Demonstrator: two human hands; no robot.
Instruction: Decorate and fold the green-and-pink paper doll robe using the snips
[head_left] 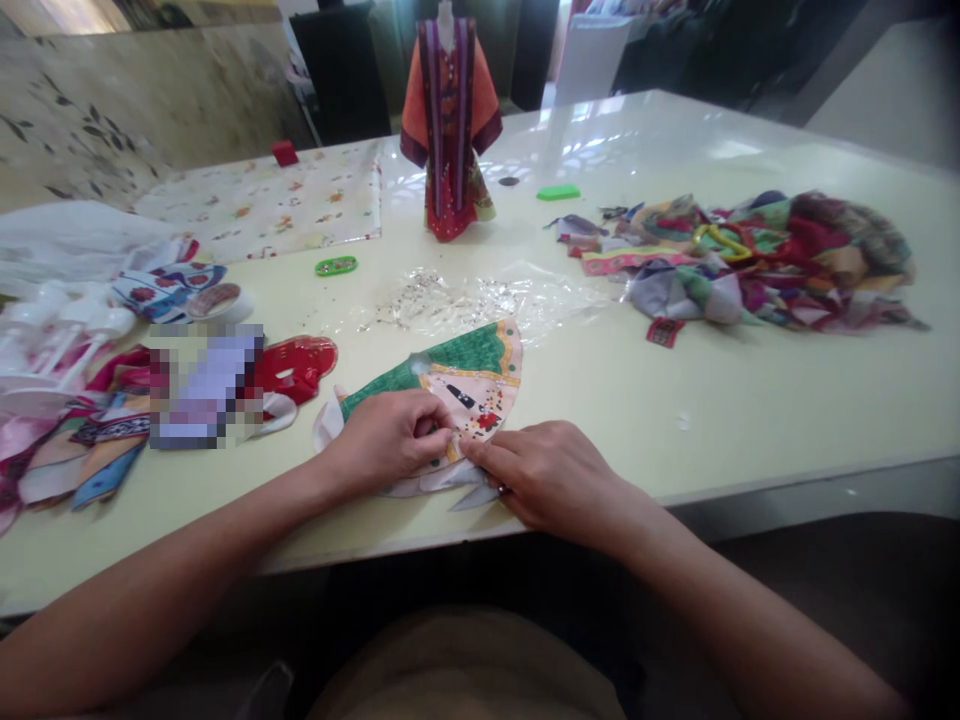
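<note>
While I watch through the head camera, the far left of my view shows a white plastic bag (67, 245) and plastic bottles (60, 335), with a pile of patterned cloth strips (82, 450) on the table (750, 400) in front of them. Next along, a patch too blurred to make out (206, 385) sits against a red cloth piece (296, 368). The left hand (386, 440) is curled, with its thumb and fingers closed on the edge of a green and pink fan-shaped piece (469, 375), which lies flat near the table's front edge. The right hand (559, 475) touches the left, its fingers bent and their tips on the same piece; I cannot tell whether it is pinching. Behind them lies a clear plastic sheet (465, 300) scattered with glitter, and farther back stands a doll in a long robe (450, 130). On the far right, I see a big heap of colourful cloth scraps (757, 262).
</note>
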